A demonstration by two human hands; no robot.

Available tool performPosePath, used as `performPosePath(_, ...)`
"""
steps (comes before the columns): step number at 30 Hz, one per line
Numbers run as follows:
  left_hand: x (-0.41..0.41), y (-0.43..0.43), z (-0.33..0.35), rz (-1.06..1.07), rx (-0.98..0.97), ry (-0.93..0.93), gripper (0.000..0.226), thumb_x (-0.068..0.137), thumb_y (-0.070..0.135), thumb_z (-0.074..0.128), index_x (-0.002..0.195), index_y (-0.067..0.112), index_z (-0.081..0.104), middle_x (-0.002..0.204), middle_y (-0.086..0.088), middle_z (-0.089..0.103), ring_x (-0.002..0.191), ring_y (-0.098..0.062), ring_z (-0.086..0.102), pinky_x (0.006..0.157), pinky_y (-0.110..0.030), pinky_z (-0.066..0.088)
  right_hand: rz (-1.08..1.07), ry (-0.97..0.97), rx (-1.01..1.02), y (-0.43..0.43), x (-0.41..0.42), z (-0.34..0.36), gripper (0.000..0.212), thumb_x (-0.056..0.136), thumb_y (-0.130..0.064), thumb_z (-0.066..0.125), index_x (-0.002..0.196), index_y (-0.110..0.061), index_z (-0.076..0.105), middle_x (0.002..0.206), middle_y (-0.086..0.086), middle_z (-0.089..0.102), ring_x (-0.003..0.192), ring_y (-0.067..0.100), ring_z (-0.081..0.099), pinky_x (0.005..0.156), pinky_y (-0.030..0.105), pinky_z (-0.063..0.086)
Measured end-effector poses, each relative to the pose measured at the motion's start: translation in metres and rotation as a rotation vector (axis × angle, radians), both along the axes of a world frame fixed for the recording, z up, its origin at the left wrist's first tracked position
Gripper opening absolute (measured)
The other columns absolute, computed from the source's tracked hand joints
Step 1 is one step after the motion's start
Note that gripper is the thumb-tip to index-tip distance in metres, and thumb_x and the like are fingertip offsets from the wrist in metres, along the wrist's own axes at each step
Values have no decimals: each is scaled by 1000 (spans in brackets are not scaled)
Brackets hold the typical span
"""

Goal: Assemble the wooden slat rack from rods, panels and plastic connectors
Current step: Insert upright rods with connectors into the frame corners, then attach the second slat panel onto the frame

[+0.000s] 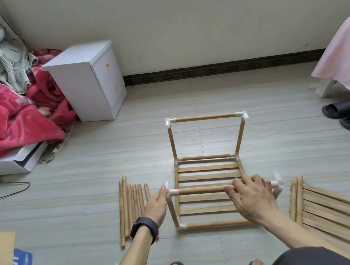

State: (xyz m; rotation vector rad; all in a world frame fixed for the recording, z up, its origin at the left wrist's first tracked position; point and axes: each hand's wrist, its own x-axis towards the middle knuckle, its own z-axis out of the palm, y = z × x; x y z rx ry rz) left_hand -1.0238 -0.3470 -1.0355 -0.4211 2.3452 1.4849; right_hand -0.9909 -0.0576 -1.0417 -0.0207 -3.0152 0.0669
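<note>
Right hand [254, 199] is covering the right end of the near top rod [200, 190]; the white connector [277, 182] beside it is smearing into blur; left hand [155, 207] is hiding its own fingers; slat panels [344, 221] are running off the right edge.
</note>
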Motion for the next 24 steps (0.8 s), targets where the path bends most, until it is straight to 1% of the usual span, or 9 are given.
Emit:
performPosePath(5,-4,2,17,-126,-220,12,51,106,50,22,139,24,50,138,-7,56,122,-24,50,104,-38,37,59,-173,-197,7,2,23,64,92,-73,12,120,-36,56,127,-7,56,120,18,45,109,41,29)
performPosePath(9,-14,12,42,-295,-522,141,58,103,47,39,156,31,24,152,-15,38,141,-31,31,111,-44,31,-36,288,-612,29,43,20,46,96,-60,46,122,-25,61,120,-14,55,113,5,47,101,22,36)
performPosePath(12,-25,48,69,-534,-593,273,62,100,49,46,155,33,23,152,-8,39,140,-25,31,109,-41,35,-403,307,-917,57,80,-12,28,97,-56,54,112,-32,58,111,-20,58,106,-1,55,90,20,43)
performPosePath(15,-32,98,85,-756,-644,383,63,99,53,44,155,35,23,155,-1,37,142,-21,32,113,-39,36,-940,77,-1207,98,112,-65,34,96,-51,61,103,-18,58,100,-4,64,91,15,61,79,37,48)
performPosePath(17,-33,129,84,-870,-741,450,62,99,58,38,155,40,20,155,4,36,142,-18,32,114,-39,34,-1182,-46,-1327,121,131,-100,39,96,-49,62,91,-12,52,83,2,57,73,21,53,69,35,43)
performPosePath(20,-31,167,68,-1010,-811,485,61,98,63,27,154,42,18,156,6,35,141,-17,32,113,-36,31,-1403,-110,-1465,141,141,-134,33,98,-41,62,92,-16,41,79,3,37,73,35,55,74,37,48)
performPosePath(21,-29,177,61,-1052,-806,486,60,99,63,25,154,41,18,156,6,35,141,-17,34,112,-36,32,-1457,-101,-1492,145,139,-141,33,98,-37,63,103,-5,61,77,17,56,79,39,62,77,38,52)
performPosePath(22,-27,185,54,-1091,-798,486,58,100,61,23,154,40,20,155,6,37,139,-18,36,111,-36,34,-1460,-133,-1514,148,138,-149,46,98,-36,63,117,7,63,88,26,66,76,36,64,72,35,52)
performPosePath(24,-21,195,40,-1136,-775,484,52,102,56,22,151,39,25,148,5,44,129,-18,44,104,-35,40,-1391,-196,-1575,146,131,-157,25,97,-36,63,87,-15,56,64,8,46,57,20,49,57,27,39)
